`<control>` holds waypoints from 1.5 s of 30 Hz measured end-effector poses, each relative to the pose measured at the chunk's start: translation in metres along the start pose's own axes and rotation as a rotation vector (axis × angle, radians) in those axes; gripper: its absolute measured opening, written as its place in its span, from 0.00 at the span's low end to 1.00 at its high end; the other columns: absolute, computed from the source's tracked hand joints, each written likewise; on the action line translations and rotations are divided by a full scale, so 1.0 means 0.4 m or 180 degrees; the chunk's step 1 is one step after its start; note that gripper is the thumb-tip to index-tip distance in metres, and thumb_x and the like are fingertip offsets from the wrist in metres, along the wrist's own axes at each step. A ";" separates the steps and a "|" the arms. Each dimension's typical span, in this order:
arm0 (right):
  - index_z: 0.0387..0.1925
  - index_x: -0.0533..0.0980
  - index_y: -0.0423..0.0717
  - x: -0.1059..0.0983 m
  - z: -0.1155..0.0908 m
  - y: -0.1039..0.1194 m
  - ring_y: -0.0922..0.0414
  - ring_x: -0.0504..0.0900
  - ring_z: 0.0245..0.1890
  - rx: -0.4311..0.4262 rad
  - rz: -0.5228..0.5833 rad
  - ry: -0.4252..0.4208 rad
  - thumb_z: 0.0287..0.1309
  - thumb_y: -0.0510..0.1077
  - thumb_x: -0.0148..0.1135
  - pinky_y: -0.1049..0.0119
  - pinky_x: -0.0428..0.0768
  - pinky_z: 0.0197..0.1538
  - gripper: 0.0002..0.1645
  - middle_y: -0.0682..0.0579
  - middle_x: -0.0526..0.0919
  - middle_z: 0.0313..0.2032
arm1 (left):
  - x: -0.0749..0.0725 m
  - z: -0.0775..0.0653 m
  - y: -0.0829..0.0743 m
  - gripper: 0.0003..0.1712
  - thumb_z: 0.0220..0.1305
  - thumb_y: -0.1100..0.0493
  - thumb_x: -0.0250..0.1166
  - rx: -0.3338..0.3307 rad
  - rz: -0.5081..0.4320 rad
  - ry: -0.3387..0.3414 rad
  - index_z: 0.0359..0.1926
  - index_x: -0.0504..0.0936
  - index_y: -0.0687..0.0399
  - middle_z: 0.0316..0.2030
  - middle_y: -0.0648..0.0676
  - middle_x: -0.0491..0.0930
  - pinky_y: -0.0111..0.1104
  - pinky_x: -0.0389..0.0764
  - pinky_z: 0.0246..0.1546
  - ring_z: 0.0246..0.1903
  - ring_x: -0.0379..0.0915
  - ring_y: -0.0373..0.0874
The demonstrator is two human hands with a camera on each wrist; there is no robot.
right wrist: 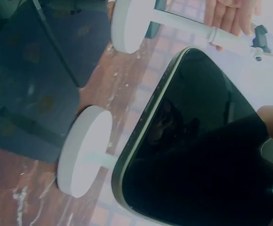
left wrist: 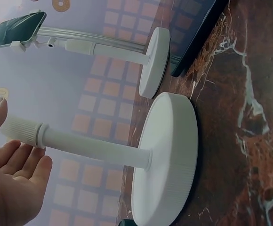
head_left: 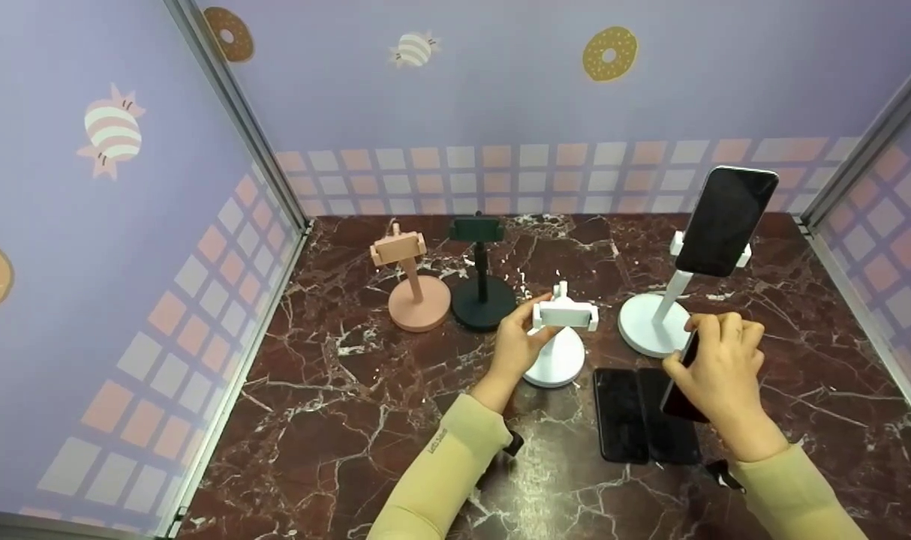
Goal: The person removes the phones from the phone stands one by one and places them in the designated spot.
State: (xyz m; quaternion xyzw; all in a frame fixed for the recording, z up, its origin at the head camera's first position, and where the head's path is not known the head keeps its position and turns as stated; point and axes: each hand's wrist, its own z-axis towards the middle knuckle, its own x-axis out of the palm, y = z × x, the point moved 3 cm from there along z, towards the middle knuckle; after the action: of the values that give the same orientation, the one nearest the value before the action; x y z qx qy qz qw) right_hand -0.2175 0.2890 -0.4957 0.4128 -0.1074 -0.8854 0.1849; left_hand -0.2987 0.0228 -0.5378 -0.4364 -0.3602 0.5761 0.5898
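My left hand [head_left: 517, 339] grips a white phone stand [head_left: 563, 360] just under its clamp head, with thumb and fingers on either side of the ribbed collar in the left wrist view. The stand's round base is on the tabletop, and its clamp holds nothing. In my right hand [head_left: 726, 367] is a dark-screened smartphone [right wrist: 197, 127], held by its edges and tilted. It is over two black phones [head_left: 620, 416] lying side by side on the table. Behind my right hand, a second white stand [head_left: 650, 324] carries an upright, tilted phone [head_left: 728, 221].
A pink phone stand [head_left: 418, 304] and a dark green one [head_left: 483, 302] stand at the back left, their clamps holding nothing. Printed panels [head_left: 455, 97] wall in the dark red marbled tabletop [head_left: 313, 450] at the back and sides.
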 end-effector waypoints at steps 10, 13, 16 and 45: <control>0.43 0.68 0.42 0.022 -0.025 -0.056 0.32 0.62 0.48 0.0238 -0.0102 0.0415 0.40 0.37 0.67 0.35 0.67 0.29 0.25 0.37 0.66 0.41 | 0.008 0.012 -0.005 0.23 0.57 0.73 0.73 -0.0040 0.0544 -0.0087 0.55 0.84 0.71 0.52 0.68 0.86 0.39 0.86 0.54 0.53 0.85 0.59; 0.44 0.68 0.42 0.031 -0.031 -0.079 0.32 0.61 0.49 0.0268 -0.0120 0.0588 0.41 0.37 0.67 0.34 0.67 0.30 0.26 0.36 0.67 0.42 | 0.008 0.016 -0.007 0.22 0.57 0.76 0.72 -0.0075 0.0579 -0.0126 0.54 0.85 0.69 0.51 0.67 0.87 0.34 0.86 0.53 0.52 0.85 0.57; 0.45 0.68 0.41 0.041 -0.038 -0.105 0.32 0.61 0.49 0.0281 -0.0121 0.0748 0.40 0.38 0.69 0.34 0.67 0.30 0.27 0.35 0.67 0.42 | 0.008 0.018 -0.008 0.21 0.57 0.77 0.71 -0.0110 0.0630 -0.0160 0.53 0.86 0.68 0.49 0.66 0.88 0.31 0.86 0.52 0.51 0.86 0.56; 0.46 0.70 0.42 0.091 -0.073 -0.232 0.37 0.60 0.46 0.0120 -0.0010 0.1843 0.39 0.39 0.72 0.50 0.62 0.27 0.29 0.40 0.69 0.39 | 0.007 0.020 -0.002 0.20 0.56 0.76 0.71 -0.0087 0.0744 -0.0224 0.51 0.87 0.66 0.47 0.65 0.89 0.31 0.86 0.49 0.47 0.87 0.54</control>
State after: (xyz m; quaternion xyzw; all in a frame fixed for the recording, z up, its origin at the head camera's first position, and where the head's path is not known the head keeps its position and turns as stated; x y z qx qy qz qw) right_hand -0.2384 0.3571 -0.5712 0.6519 -0.0660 -0.7288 0.1989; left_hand -0.3058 0.0266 -0.5344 -0.4629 -0.3352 0.6509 0.4997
